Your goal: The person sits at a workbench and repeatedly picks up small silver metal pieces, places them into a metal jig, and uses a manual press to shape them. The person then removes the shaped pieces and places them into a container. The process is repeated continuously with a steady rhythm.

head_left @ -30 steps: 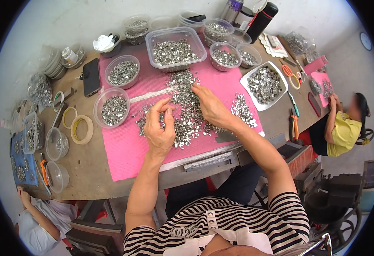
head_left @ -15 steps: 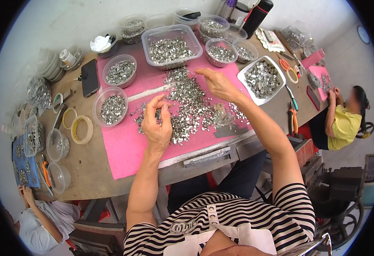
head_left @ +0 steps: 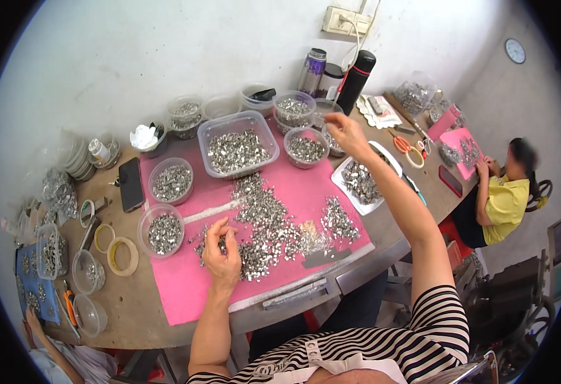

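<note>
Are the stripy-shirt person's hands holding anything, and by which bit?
I can't tell. The right hand looks pinched near a round plastic tub; the left hand curls by the small metal pieces. Anything held is too tiny to see.

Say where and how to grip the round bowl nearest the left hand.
I'd pinch this bowl by its near rim, from the near side: it stands upright, its rim above the metal pieces, and a second bowl crowds its far side.
</note>
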Motion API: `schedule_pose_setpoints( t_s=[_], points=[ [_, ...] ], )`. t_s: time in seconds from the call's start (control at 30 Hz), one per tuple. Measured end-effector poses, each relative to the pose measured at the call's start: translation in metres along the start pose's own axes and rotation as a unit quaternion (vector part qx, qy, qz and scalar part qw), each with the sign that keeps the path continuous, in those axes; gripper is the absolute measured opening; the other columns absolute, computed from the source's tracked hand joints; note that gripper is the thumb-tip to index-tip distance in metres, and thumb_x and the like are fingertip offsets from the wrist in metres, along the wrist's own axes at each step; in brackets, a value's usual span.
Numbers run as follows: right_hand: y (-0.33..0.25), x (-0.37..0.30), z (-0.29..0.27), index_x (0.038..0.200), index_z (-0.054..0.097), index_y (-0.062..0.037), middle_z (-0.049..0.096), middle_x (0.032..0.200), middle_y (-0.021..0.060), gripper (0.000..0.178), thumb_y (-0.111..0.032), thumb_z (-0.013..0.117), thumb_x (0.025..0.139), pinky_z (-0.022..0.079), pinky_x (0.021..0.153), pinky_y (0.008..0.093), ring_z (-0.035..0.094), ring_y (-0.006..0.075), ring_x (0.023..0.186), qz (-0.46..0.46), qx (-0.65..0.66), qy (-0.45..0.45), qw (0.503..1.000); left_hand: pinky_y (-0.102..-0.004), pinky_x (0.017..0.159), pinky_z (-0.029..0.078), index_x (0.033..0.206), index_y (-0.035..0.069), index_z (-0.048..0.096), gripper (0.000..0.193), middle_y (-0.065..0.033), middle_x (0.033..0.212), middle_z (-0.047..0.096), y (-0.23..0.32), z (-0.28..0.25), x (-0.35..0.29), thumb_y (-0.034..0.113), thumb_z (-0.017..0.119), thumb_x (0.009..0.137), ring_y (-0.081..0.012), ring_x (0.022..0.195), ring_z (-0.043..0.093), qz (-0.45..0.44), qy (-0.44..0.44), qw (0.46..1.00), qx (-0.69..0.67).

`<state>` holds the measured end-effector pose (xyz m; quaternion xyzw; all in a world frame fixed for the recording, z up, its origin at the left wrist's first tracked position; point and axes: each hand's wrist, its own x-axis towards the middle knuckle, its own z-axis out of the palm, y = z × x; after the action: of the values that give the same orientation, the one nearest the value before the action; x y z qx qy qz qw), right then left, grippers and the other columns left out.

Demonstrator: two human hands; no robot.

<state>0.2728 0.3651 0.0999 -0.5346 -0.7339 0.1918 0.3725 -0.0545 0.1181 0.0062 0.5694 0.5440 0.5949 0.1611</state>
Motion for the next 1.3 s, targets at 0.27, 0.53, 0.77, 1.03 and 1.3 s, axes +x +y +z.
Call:
schedule_pose_setpoints(
  t_s=[0.27, 0.53, 0.77, 1.03, 1.3],
  points=[
    [0.052, 0.104, 0.042, 0.112, 0.071, 0.0084, 0.074, 0.086, 0.0171, 0.048, -0.036, 0.068, 0.095, 0.060, 0.073, 0.0342, 0.073, 0.0216, 0.078, 0.115, 0.039, 0.026, 0.992, -0.0324, 0.084, 0.053, 0.129, -0.001, 0.058, 0.029, -0.0091, 0.092, 0.071, 0.005, -0.004, 0.002, 0.002, 0.056, 0.100, -0.0159, 0.086, 0.066, -0.036, -0.005, 0.999, 0.010],
    [0.033, 0.126, 0.053, 0.097, 0.070, 0.0144, 0.073, 0.082, 0.0274, 0.039, -0.024, 0.062, 0.097, 0.064, 0.060, 0.0397, 0.077, 0.0317, 0.067, 0.207, 0.032, -0.057, 0.976, -0.0314, 0.072, 0.054, 0.126, 0.000, 0.059, 0.029, -0.0108, 0.088, 0.072, -0.003, -0.001, -0.001, -0.002, 0.057, 0.097, -0.0168, 0.078, 0.068, -0.015, -0.002, 1.000, 0.026],
    [0.036, 0.128, 0.066, 0.092, 0.071, 0.0118, 0.069, 0.096, 0.0353, 0.040, -0.025, 0.054, 0.094, 0.053, 0.091, 0.0533, 0.068, 0.0504, 0.099, 0.044, -0.132, 0.063, 0.988, -0.0289, 0.071, 0.053, 0.126, -0.001, 0.059, 0.028, -0.0103, 0.088, 0.071, -0.007, 0.000, -0.001, -0.001, 0.056, 0.099, -0.0154, 0.078, 0.067, -0.038, -0.002, 0.999, 0.004],
    [0.057, 0.132, 0.000, 0.087, 0.074, 0.0055, 0.070, 0.087, 0.0320, 0.036, -0.027, 0.059, 0.094, 0.055, 0.086, 0.0505, 0.072, 0.0453, 0.092, 0.094, -0.060, 0.162, 0.980, -0.0296, 0.073, 0.055, 0.127, -0.001, 0.059, 0.029, -0.0114, 0.089, 0.071, -0.010, 0.004, 0.000, -0.001, 0.056, 0.099, -0.0161, 0.079, 0.066, -0.045, -0.006, 0.999, -0.011],
    [0.120, 0.099, -0.070, 0.087, 0.073, 0.0078, 0.072, 0.082, 0.0305, 0.038, -0.026, 0.057, 0.095, 0.059, 0.080, 0.0460, 0.076, 0.0365, 0.072, 0.130, -0.139, 0.166, 0.968, -0.0301, 0.074, 0.055, 0.128, -0.001, 0.060, 0.030, -0.0109, 0.091, 0.071, -0.014, 0.005, 0.000, -0.003, 0.055, 0.098, -0.0170, 0.081, 0.067, -0.041, -0.021, 0.999, 0.006]
  ],
)
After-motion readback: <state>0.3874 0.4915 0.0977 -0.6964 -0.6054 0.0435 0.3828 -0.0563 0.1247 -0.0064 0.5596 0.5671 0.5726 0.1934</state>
